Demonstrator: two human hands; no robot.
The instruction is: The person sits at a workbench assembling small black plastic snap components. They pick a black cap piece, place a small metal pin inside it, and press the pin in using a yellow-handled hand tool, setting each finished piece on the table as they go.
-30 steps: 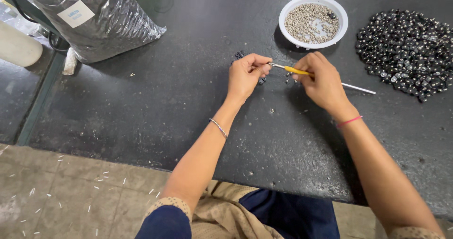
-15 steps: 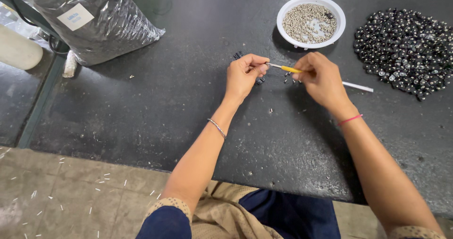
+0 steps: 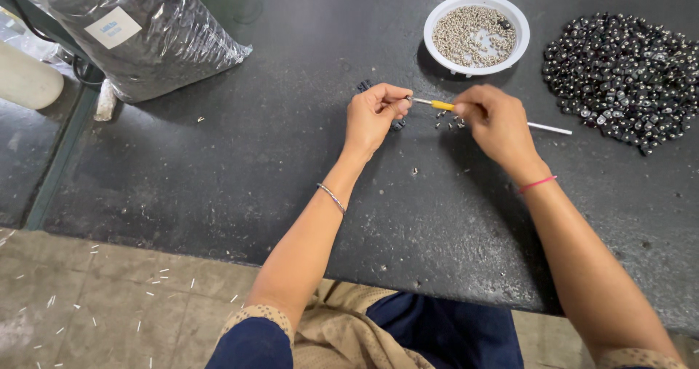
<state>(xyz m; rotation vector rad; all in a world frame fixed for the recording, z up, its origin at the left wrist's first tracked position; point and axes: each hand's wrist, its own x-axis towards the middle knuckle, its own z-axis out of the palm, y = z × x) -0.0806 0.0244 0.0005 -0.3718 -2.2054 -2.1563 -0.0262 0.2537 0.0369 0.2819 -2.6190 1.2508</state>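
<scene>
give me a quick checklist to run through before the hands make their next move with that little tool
1. Tool held: ok, the right hand grips the thin tool at its yellow band.
2. Small part pinched: cannot tell, the left hand has fingers closed at the tool's tip, but whatever they hold is hidden.
3. Tip meets the left fingers: ok, they touch.
4. Supply of small pale pieces: ok, the white bowl is well filled.
5. Dark beads within reach: ok, the pile of dark beads lies beside the right hand.
6. Loose bits on the black table: not ok, a few are scattered under the tool.
</scene>
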